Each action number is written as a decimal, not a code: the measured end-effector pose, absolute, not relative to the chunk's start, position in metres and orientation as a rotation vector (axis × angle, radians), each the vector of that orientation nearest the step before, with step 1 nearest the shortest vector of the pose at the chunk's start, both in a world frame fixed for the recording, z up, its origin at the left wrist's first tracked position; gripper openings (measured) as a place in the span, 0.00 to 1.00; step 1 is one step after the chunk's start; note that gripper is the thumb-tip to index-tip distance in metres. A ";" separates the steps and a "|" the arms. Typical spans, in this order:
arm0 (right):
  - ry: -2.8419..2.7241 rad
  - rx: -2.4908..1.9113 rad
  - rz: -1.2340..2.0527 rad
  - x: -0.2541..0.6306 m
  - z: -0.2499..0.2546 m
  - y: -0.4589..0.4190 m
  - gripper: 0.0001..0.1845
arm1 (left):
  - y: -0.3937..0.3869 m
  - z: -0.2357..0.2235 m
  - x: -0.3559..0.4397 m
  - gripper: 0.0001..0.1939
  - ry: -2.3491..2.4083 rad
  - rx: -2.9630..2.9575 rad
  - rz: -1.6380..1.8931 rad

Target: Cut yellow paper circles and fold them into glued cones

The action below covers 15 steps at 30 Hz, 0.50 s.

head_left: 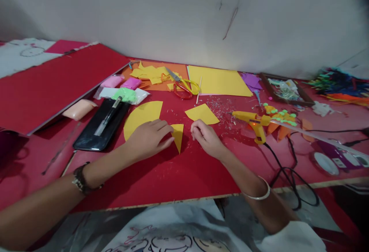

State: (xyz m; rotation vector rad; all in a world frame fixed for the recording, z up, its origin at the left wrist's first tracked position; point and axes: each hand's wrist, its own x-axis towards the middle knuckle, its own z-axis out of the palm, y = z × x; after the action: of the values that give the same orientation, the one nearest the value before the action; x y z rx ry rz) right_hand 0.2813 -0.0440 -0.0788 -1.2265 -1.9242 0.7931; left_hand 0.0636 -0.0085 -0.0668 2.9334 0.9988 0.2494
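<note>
Yellow wedge lies between 2 bare hands, tip toward the person

A small yellow paper wedge point(179, 136) lies on the red worktop point(173, 179), its narrow tip pointing toward the person and its wide end away; its long axis runs roughly near to far. The left hand point(150, 138) is loosely open at the wedge's left edge, thumb a little apart from the fingers; it seems to touch the paper, though the fingertips are hard to read. Its back partly covers a large rounded yellow piece point(144, 115). The right hand point(205, 136) is curled closed, thumb against the fingers, just beside the near side of a 4-cornered yellow piece point(203, 114); I cannot tell whether it holds anything.

Farther right, a yellow glue gun point(253, 119) points its nozzle left. Beyond the hands, scissors point(184, 85) with 1 red and 1 yellow handle loop lie near yellow scraps point(151, 74).
</note>
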 end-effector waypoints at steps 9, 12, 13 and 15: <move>-1.966 -1.203 0.842 0.278 -0.080 -0.047 0.04 | -0.028 -0.064 0.104 0.28 1.310 2.908 0.104; -1.996 -1.199 0.856 0.279 -0.078 -0.048 0.05 | -0.025 -0.067 0.107 0.27 1.279 2.915 0.100; -1.996 -1.198 0.848 0.279 -0.077 -0.048 0.06 | -0.024 -0.068 0.106 0.27 1.274 2.914 0.113; -1.992 -1.215 0.833 0.279 -0.075 -0.048 0.12 | -0.020 -0.070 0.105 0.27 1.302 2.885 0.152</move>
State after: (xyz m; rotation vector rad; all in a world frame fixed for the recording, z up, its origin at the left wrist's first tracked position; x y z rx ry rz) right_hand 0.2785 -0.0476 -0.0747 -1.2152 -1.9919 0.8329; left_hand 0.1051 -0.0202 -0.0705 2.8847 1.3019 0.1519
